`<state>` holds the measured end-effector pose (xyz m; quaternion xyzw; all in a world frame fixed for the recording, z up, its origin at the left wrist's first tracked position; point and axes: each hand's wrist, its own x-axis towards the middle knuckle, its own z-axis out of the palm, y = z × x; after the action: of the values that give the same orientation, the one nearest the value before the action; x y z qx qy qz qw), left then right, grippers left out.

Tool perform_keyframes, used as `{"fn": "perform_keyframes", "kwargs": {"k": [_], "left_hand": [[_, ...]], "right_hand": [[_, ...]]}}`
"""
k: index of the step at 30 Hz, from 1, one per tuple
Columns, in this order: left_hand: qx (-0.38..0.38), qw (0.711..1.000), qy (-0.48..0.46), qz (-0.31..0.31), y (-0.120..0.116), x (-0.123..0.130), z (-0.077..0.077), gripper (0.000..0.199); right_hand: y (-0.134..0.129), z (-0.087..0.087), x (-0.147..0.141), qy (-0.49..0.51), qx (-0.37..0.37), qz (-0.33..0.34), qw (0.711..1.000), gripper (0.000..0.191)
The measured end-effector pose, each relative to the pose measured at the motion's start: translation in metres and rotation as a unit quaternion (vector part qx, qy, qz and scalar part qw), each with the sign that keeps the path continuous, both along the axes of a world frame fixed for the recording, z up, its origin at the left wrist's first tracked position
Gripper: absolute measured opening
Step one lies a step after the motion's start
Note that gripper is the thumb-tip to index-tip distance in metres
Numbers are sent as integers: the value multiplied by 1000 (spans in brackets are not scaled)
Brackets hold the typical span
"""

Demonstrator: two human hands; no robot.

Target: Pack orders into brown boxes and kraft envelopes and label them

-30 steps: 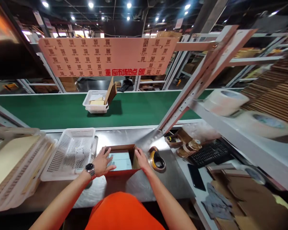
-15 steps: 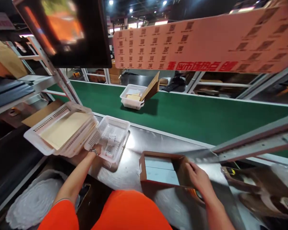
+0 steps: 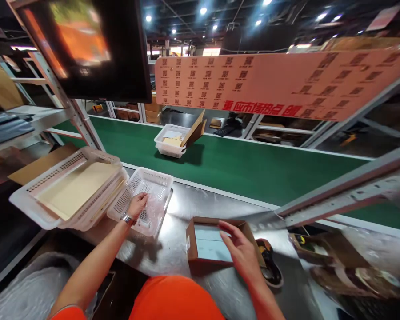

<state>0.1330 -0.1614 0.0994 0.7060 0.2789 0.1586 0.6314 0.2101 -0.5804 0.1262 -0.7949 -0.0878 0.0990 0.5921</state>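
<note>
Left hand is over the near basket, fingers pinched on what looks like a clear bag. It's thin and glary on my feed, so I can't swear to its edges or what's in it. Right hand is well apart from the left, fingers loosely spread over the box, nothing gripped that I can see. Can't tell if it's brushing the cardboard.

The box sits uncovered on the steel table, pale blue packs inside, and the tape dispenser is just beside its right end.

What'd worry me from here: slick plastic in a fingertip pinch can slip, or snag on the basket's rim if it's pulled low. A hard tug could drag the basket too, and it's right next to the trays with the envelope on top. On the other side, a careless right wrist could shove the box into the dispenser, and a knock like that might shift the packs.
</note>
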Motion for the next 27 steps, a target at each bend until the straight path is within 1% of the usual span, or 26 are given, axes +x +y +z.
{"fn": "perform_keyframes", "kwargs": {"k": [1, 2, 4, 5, 6, 8, 9, 11, 15, 18, 20, 21, 23, 25, 27], "left_hand": [[-36, 999, -31, -9, -21, 3, 5, 57], [-74, 995, -59, -21, -42, 5, 10, 62], [-150, 982, -98, -55, -82, 6, 19, 64], [-179, 975, -108, -71, -98, 5, 23, 63], [-208, 967, -120, -80, -111, 4, 26, 60], [-250, 955, -142, -71, -126, 2, 29, 54], [-263, 951, -151, -55, -129, 0, 30, 51], [-289, 944, -159, -14, -130, -3, 27, 45], [-328, 935, -133, 37, -128, -10, 12, 39], [-301, 941, -138, 68, -126, -16, 3, 36], [-273, 947, -151, 79, -125, -19, 0, 37], [-261, 950, -154, 79, -125, -20, 0, 39], [-247, 955, -146, 69, -125, -22, 2, 45], [-235, 962, -127, 49, -129, -24, 4, 51], [-215, 971, -105, 28, -133, -26, 7, 53]], "right_hand": [[23, 5, -8, 11, 32, 48, 998, 64], [44, 9, -14, 23, 63, 88, 994, 66], [79, 13, -23, 48, 115, 134, 983, 77], [92, 13, -26, 58, 134, 152, 978, 77], [99, 13, -28, 69, 147, 167, 972, 72], [104, 11, -30, 92, 161, 184, 965, 59], [102, 9, -30, 106, 164, 183, 964, 56], [95, 7, -31, 136, 176, 156, 962, 57], [86, 8, -31, 198, 234, 78, 949, 58], [82, 8, -31, 262, 270, 31, 926, 61], [76, 7, -30, 283, 289, 9, 914, 63], [73, 5, -31, 276, 294, 2, 915, 65], [67, 0, -34, 227, 288, 8, 930, 69], [64, -5, -40, 161, 271, 41, 948, 76], [64, -9, -45, 103, 247, 77, 960, 85]]}}
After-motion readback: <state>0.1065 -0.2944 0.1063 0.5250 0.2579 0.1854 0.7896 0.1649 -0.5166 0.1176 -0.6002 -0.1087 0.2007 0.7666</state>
